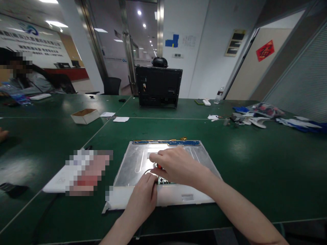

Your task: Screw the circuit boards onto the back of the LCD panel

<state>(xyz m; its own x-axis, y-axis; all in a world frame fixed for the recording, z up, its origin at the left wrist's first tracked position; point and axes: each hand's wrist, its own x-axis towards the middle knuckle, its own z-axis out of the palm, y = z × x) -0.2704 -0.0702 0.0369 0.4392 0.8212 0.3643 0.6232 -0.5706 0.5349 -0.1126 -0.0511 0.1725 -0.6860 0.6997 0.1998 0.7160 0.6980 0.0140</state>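
Note:
A flat display panel (127, 165) with a bare silver metal back lies on the table in front of me, a blue circuit strip (163, 143) along its far edge. On its near part sits a small green circuit board (165, 181), largely covered by my hands. My right hand (173, 161) is closed from above around a tool with a red-orange handle (159, 166), whose tip is hidden. Just left of the board, my left hand (145, 187) has its fingers curled together at a thin dark cable (147, 170) that loops out beside them.
A white device (57, 180) lies left of the panel, beside a blurred patch. Farther off are an open box (85, 116), paper slips (121, 119), a black monitor-like unit (159, 86) and a bottle (219, 95). Scraps and bags (267, 109) lie right. Another person (28, 80) sits far left.

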